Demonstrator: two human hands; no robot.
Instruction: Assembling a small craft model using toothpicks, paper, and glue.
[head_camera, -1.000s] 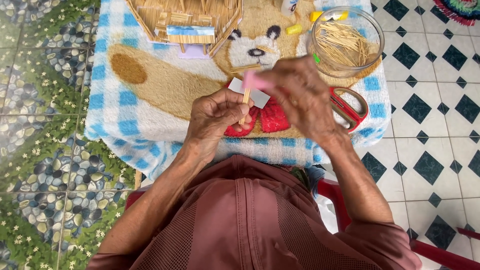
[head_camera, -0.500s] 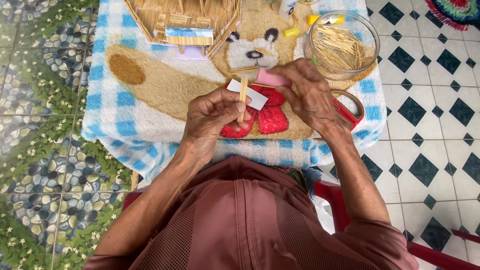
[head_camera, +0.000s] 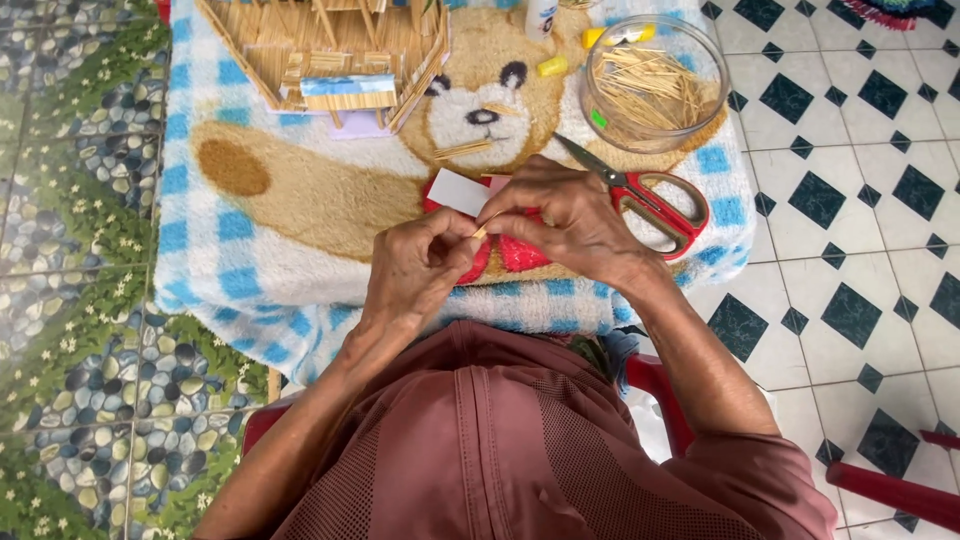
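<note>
Toothpicks are pinched between the left hand and the right hand, both grips closed on this small bundle, over the towel on the table. It is perhaps 2 or 3 sticks; fingers hide most. A white card lies just beside. Red scissors lie near the glass bowl.

Beyond the fingers, at the far edge of a blue-checked bear-print towel, stands a little house of sticks. Up and to their right, a clear bowl holds loose toothpicks. Red-handled scissors lie just right of them. A small yellow piece, perhaps a cap, sits beside the bowl.
</note>
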